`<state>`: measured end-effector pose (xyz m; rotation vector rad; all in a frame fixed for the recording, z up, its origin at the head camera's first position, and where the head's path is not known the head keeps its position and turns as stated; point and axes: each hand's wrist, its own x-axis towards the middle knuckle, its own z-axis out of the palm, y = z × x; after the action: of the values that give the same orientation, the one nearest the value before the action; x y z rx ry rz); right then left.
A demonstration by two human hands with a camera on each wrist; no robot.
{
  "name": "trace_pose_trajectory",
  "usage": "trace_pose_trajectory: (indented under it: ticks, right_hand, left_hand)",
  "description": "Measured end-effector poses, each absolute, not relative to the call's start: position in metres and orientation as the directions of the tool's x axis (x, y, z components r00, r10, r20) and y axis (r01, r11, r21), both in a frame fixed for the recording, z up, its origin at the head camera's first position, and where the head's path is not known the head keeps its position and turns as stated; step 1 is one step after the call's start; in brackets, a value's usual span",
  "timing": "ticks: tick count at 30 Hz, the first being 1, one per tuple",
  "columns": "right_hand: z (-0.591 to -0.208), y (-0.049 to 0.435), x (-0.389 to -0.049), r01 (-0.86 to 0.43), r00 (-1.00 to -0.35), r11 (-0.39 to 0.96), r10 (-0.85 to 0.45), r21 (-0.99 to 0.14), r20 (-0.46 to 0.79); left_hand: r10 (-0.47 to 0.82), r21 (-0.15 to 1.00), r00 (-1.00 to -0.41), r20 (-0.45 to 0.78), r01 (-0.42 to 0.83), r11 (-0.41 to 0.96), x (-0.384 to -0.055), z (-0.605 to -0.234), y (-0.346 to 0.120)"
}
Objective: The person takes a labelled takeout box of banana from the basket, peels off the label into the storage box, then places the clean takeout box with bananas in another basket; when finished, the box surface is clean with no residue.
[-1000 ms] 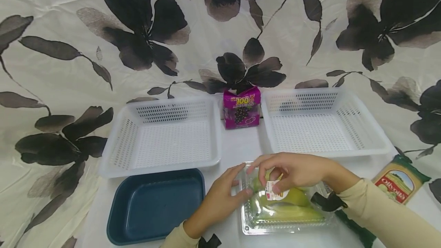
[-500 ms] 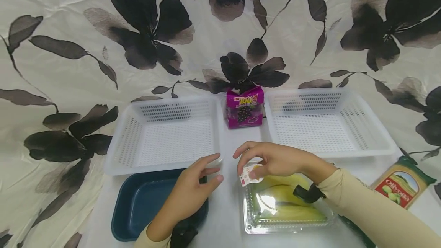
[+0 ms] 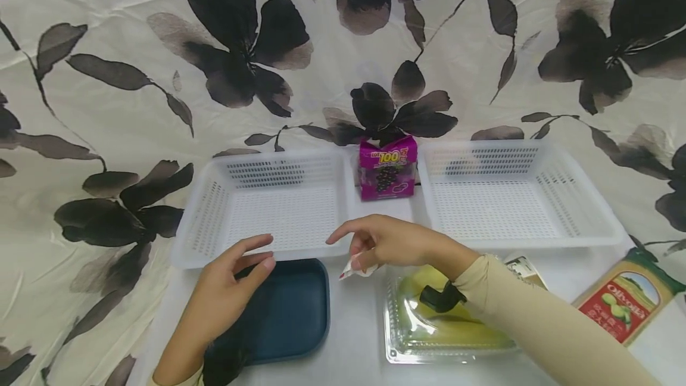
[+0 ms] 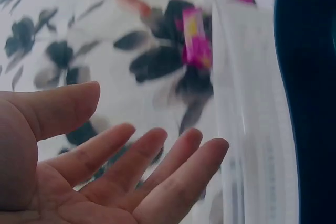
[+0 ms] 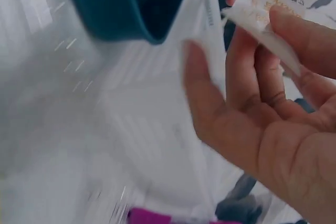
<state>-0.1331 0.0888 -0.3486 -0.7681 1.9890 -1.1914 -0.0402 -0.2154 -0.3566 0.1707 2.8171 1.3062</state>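
Observation:
My right hand pinches a small white packet between thumb and fingers, with the index finger stretched out to the left. In the right wrist view the packet shows a red square mark and orange print. It is held between the blue tub and a clear plastic box. My left hand is over the left part of the dark blue tub, fingers apart and nothing in the palm. The clear box holds what look like bananas; the right forearm covers part of it.
Two white perforated baskets stand at the back, the left basket and the right basket. Between them is a purple bag with a grape picture. A tan and green Olivoila pack lies at the right, and a small pack shows behind the sleeve.
My right hand has carried the white packet left, away from over the clear box. My left hand has moved left from the box's edge to over the blue tub. The view has shifted slightly.

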Motion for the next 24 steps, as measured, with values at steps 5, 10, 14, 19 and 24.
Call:
trace_pose_trajectory:
  ticks: [5,10,14,19,24]
  right_hand:
    - [-0.349,0.067,-0.135,-0.116,-0.593,0.411,-0.759,-0.904,-0.27]
    - [-0.353,0.043,-0.136,-0.059,-0.619,0.401,-0.733,-0.914,-0.282]
    - [-0.358,0.024,-0.135,-0.001,-0.628,0.357,-0.727,-0.934,-0.277]
    - [-0.362,0.003,-0.133,-0.07,-0.624,0.322,-0.752,-0.944,-0.21]
    - [-0.366,-0.011,-0.131,-0.103,-0.589,0.334,-0.779,-0.937,-0.213]
  left_hand:
    - [-0.014,0.684,-1.0,0.023,0.006,0.73,-0.036,-0.353,-0.247]
    - [-0.095,0.672,-0.995,0.042,-0.042,0.739,-0.035,-0.358,-0.281]
    - [-0.149,0.666,-0.988,0.039,-0.086,0.741,-0.034,-0.369,-0.304]
    - [-0.227,0.723,-0.974,-0.021,-0.172,0.669,-0.031,-0.387,-0.328]
    - [-0.26,0.741,-0.946,-0.194,-0.315,0.593,-0.03,-0.408,-0.349]
